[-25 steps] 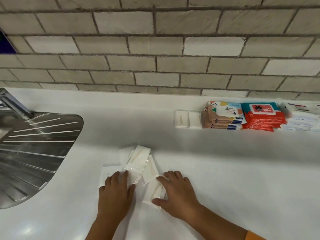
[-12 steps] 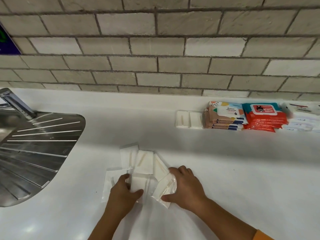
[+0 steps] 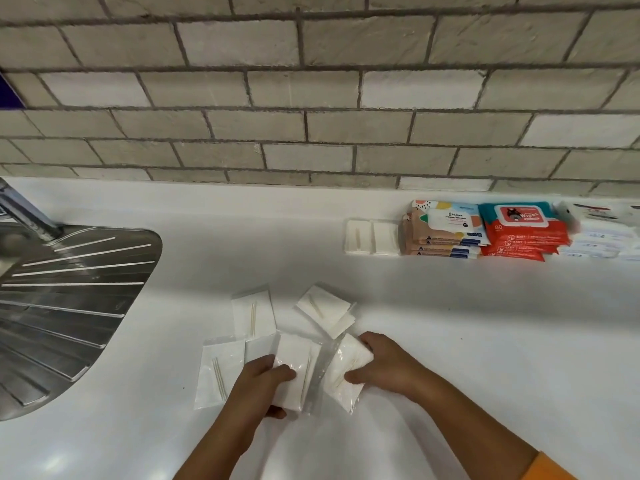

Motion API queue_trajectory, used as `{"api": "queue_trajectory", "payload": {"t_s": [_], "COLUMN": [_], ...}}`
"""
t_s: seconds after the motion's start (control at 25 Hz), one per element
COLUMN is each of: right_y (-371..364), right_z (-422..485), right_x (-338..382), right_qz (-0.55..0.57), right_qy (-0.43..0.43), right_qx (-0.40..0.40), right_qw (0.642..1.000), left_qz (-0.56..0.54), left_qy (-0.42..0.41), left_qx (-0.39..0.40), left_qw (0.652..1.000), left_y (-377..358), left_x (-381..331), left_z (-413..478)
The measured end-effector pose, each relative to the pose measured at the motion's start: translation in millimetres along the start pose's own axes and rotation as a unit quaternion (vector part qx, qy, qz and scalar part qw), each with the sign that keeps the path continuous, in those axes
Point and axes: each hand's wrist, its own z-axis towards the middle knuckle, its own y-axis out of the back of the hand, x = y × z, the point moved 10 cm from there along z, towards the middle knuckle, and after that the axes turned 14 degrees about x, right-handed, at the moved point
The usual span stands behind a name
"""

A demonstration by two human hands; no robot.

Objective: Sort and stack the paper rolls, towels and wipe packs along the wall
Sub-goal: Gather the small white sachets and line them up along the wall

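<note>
Judging by how things lie, the sorting looks well past halfway. Along the wall (image 3: 311, 133), on the right, wipe packs stand in three neat stacks set side by side: beige packs (image 3: 446, 230), red packs (image 3: 519, 233), and white packs (image 3: 602, 233) that run off the frame edge. Just left of the beige packs sit two piles (image 3: 372, 238) of small white sachets, squared up against each other. No paper rolls are in view, so I cannot tell how that part stands.

What is left is the cluster on the near counter (image 3: 485, 341), well apart from the wall row. The left hand (image 3: 258, 382) curls round the left sachet (image 3: 298, 362), gripping its near left part. The right hand (image 3: 384, 365) grips the right sachet (image 3: 349, 368) by its right side, and it bulges a little in the grip. Whether the two held sachets touch or only overlap at their clear edges, I cannot tell. Three loose sachets (image 3: 254, 315) lie flat around them: one at the left beside the left hand, one behind that hand, one tilted behind the right hand.

Each sachet looks like a folded white napkin with a toothpick sealed in clear film. They seem thin, light and slick, so they would likely slide off a pile unless squared. The sink (image 3: 69, 289) lies to the left, apart from all of it
</note>
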Motion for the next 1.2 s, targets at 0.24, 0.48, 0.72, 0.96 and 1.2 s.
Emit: {"api": "queue_trajectory", "payload": {"t_s": [0.24, 0.48, 0.72, 0.96, 1.2], "right_y": [8, 54, 101, 154, 175], "right_z": [-8, 1, 19, 60, 77], "right_x": [2, -21, -14, 0, -9], "right_qz": [0.188, 0.391, 0.493, 0.515, 0.437], "right_qy": [0.039, 0.066, 0.123, 0.124, 0.014], "right_qx": [0.075, -0.057, -0.189, -0.304, -0.403], "right_qw": [0.978, 0.916, 0.840, 0.792, 0.804], "left_qz": [-0.040, -0.070, -0.031, 0.056, 0.157], "left_qy": [-0.027, -0.038, -0.105, -0.168, -0.163], "left_qx": [-0.022, -0.001, 0.004, -0.036, -0.092], "left_qw": [0.999, 0.997, 0.994, 0.984, 0.970], "left_y": [2, -11, -49, -75, -91], "left_x": [-3, -18, -74, -145, -187], "left_z": [18, 58, 116, 190, 234]}}
